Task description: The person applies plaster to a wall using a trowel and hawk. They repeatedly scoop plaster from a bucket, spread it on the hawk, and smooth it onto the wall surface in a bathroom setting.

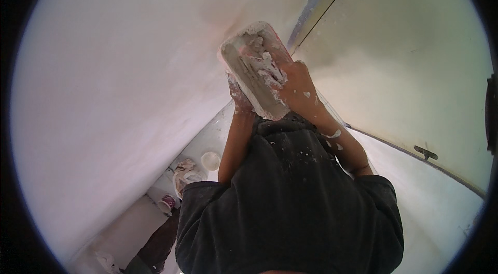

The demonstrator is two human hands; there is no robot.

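Note:
In front of my chest I hold a rounded rectangular pinkish tray (224,56), its inside thickly smeared with wet grey-white plaster (254,45). My left hand (239,96) is closed on the tray's left side, its fingers partly hidden under it. Reaching in over the right rim, my right hand (296,87) has its fingers bent down into the plaster. Those fingers are so coated that whatever they grip cannot be made out. A long, smooth grey-brown strip of plaster runs down the tray's left half. White splashes mark my right forearm.
A pale wall (114,82) rises on the left, meeting a cream door (404,61) with a dark handle (426,152) on the right. Below left are a round white lid-like thing (210,161), a crumpled plastic bag (185,174), a dark red cup (166,204) and dark cloth (155,248).

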